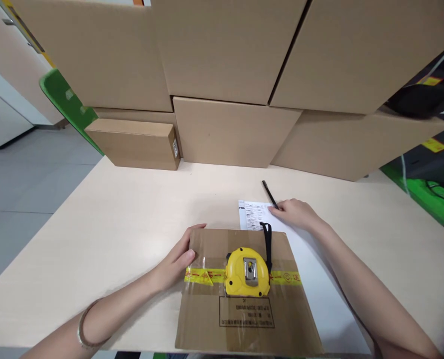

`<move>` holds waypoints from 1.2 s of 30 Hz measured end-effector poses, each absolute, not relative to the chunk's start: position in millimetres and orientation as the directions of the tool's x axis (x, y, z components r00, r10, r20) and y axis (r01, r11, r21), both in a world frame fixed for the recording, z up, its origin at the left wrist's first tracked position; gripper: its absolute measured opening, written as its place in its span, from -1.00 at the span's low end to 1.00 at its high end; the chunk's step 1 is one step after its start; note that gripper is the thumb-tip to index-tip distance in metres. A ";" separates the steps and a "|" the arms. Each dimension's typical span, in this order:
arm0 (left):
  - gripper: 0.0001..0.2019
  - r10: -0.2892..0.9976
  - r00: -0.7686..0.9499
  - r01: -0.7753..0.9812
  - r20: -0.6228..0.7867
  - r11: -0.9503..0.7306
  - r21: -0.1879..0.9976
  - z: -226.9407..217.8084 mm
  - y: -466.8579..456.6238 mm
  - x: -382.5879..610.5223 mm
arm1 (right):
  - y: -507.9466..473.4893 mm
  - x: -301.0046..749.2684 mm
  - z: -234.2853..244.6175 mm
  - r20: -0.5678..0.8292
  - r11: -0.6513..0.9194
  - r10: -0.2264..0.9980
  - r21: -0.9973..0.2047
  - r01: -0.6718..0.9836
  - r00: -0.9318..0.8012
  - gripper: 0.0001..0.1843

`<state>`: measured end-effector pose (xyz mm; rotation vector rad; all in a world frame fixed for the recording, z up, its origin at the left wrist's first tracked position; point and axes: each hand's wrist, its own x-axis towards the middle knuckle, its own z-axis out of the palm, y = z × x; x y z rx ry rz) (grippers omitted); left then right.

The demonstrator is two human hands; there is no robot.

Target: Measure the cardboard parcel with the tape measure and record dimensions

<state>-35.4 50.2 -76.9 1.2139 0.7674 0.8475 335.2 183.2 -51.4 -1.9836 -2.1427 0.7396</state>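
Note:
A taped cardboard box (203, 319) lies at the front of the table, with yellow printed tape across it. My left hand (182, 252) grips its left edge, thumb against the side and fingers reaching behind the far corner. On top of the box sits a yellow tape measure (240, 286), its metal clip facing up and its black wrist strap (268, 244) trailing over the far edge. My right hand (294, 212) is closed around a black pen (269, 193) and rests on a white sheet of paper (319, 279). That sheet is partly under the box. A printed label (254, 214) shows near its top.
Large cardboard boxes (232, 132) form a wall along the back of the pale table (132, 224). A smaller carton (139, 149) stands at the back left, near a green panel (67, 99). Dark equipment with yellow labels (434, 144) is at the far right.

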 end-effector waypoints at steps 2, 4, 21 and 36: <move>-0.27 0.906 0.422 -0.144 -0.024 0.093 0.985 -75.7 48.2 -35.1 | 181.3 331.4 -47.6 -0.216 0.009 0.972 -0.360 0.933 -0.093 -0.50; -0.37 0.935 0.349 -0.114 0.070 -0.032 0.993 -72.4 47.0 -35.0 | 176.9 326.4 -39.1 -0.186 -0.006 0.981 -0.310 0.951 -0.055 -0.51; -0.33 0.911 0.406 -0.083 0.076 -0.046 0.996 -54.6 47.4 -36.5 | 44.5 230.1 28.4 0.319 0.753 0.629 -0.474 0.456 -0.709 -0.44; -0.45 0.786 0.593 -0.059 0.176 -0.175 0.983 -52.7 61.3 -51.8 | 42.3 181.7 36.1 0.327 0.809 0.561 -0.414 0.418 -0.761 -0.44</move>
